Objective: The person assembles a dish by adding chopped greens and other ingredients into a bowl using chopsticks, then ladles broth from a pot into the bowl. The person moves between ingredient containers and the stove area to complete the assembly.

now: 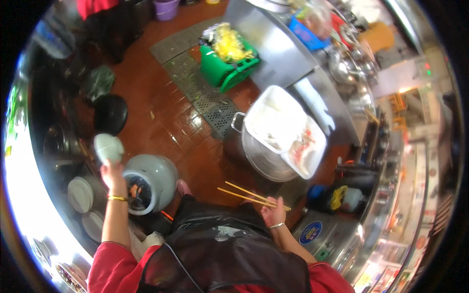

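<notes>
My left hand (113, 176) grips the edge of a pale green dish (108, 146), slightly blurred, out to the left. Below and beside that hand is a rounded pale grey jar (165, 175) with a wide mouth turned towards me. Dark liquid and some orange pieces (135, 189) show inside it. In my right hand (274, 212), in front of my dark apron, is a pair of long wooden chopsticks (244, 195), their tips pointing left and slightly apart. Ahead of that hand, two white trays (276, 119) rest on a large metal pot (263, 161); one holds red bits.
A green bin (216, 71) full of refuse stands on the red tiled floor (176, 121), by a perforated drain cover (221, 113). Stacked plates (80, 194) are at left. Steel counters (278, 47) run along the right. A person in dark trousers (110, 27) is at upper left.
</notes>
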A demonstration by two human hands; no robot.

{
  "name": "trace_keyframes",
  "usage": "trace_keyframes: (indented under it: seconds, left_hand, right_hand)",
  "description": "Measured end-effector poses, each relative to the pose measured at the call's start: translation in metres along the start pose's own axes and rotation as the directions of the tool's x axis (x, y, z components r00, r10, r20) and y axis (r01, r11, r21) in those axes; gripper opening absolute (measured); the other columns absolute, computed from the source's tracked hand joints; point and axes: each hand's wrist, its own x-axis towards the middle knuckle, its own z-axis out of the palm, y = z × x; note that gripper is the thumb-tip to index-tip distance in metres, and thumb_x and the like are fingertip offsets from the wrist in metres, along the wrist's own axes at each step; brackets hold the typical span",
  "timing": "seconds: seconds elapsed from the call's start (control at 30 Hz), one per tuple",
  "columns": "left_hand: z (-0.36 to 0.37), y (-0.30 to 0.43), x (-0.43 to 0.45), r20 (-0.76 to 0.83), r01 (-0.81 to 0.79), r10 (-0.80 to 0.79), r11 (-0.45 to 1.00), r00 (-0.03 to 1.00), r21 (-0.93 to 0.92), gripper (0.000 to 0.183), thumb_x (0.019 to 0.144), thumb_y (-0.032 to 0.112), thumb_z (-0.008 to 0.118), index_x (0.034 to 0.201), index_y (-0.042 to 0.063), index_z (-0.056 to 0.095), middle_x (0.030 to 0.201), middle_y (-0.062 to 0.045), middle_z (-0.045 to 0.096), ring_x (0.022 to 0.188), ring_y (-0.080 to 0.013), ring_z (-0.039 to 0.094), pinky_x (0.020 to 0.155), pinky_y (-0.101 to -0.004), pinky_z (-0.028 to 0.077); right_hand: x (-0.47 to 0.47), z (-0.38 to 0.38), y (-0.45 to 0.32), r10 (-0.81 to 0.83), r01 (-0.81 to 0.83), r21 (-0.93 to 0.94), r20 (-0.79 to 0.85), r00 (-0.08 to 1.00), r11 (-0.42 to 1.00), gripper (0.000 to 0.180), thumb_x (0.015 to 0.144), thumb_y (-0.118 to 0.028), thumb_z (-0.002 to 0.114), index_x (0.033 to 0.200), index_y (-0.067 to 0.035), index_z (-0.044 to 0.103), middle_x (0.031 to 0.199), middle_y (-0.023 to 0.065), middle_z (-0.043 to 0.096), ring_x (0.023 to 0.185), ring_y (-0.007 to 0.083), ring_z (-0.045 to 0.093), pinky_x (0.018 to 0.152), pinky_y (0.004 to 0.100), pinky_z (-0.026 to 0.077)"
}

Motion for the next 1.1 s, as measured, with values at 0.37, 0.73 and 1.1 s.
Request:
trace_keyframes:
  seconds: [0.37,0.73,1.1]
  left_hand:
    - [0.182,-0.165,-0.493,0.954,-0.699,-0.144,0.71,-0.264,-0.086,0.019,0.073,-0.002,0.061,0.088,0.005,0.052,0.083,-0.01,0.051,0.079,-0.0249,0.054,0.069,-0.0313,0.044]
    - [0.288,-0.3,-0.726,0.557,-0.488,-0.322,0.854,-0.766,-0.178,0.037,0.076,0.01,0.059,0.111,0.007,0.045,0.11,-0.011,0.046,0.098,-0.0243,0.05,0.084,-0.0307,0.041]
    - [0.433,-0.443,-0.833,0.307,-0.15,-0.877,0.382,-0.37,0.912,0.047,0.094,0.034,0.037,0.13,0.005,0.034,0.122,-0.006,0.047,0.11,-0.0153,0.045,0.093,-0.0295,0.036]
  right_hand:
    - [0.051,-0.188,-0.158,-0.067,-0.017,0.709,0.09,0.994,0.705,0.057,0.093,-0.048,0.023,0.115,-0.001,0.047,0.103,0.018,0.054,0.094,0.0286,0.052,0.082,0.0404,0.044]
    - [-0.011,-0.365,-0.288,-0.371,0.111,0.762,0.178,0.911,0.638,0.052,0.091,-0.051,0.022,0.127,-0.017,0.039,0.121,0.011,0.049,0.11,0.0305,0.048,0.091,0.0453,0.041]
    - [0.135,-0.443,-0.468,-0.386,0.215,0.811,0.013,0.923,0.544,0.057,0.093,-0.047,0.015,0.121,-0.008,0.045,0.119,0.0152,0.05,0.11,0.0304,0.047,0.093,0.044,0.039]
